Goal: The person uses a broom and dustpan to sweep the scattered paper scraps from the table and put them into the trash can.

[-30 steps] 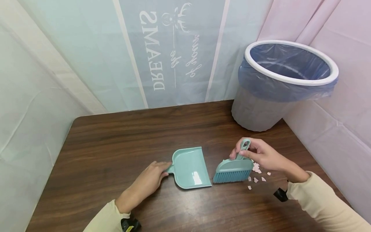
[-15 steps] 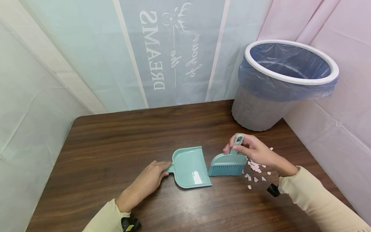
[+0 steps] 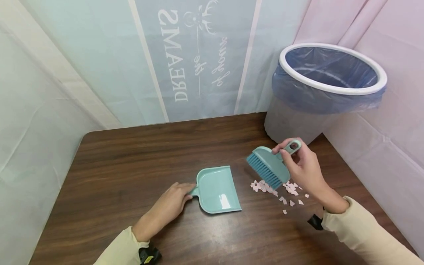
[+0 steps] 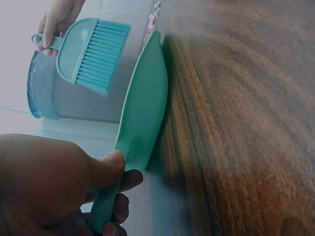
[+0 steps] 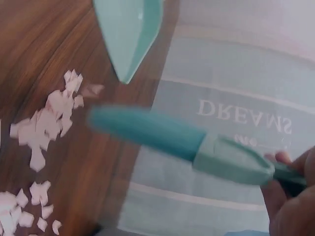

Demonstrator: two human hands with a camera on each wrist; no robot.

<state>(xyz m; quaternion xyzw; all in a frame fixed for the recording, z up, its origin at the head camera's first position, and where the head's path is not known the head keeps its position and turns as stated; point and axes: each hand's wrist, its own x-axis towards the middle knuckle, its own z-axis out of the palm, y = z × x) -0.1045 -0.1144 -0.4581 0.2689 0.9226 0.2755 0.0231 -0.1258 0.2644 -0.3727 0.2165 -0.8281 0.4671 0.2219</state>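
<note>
The brush [image 3: 269, 162], looking blurred in the right-wrist view, is partly hiding pale scraps [image 3: 263, 186]; the right hand [image 3: 306, 168] is pinching its handle. The left hand [image 3: 169, 202] is gripping the dustpan [image 3: 216, 189] by its handle, pan lying beyond the fingertips.

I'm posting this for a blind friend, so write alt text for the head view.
A person's right hand holds a teal brush above scattered pale scraps on a dark wood-grained table, while the left hand grips a matching dustpan by its handle. A bin lined with a blue bag stands at the back right.
</note>
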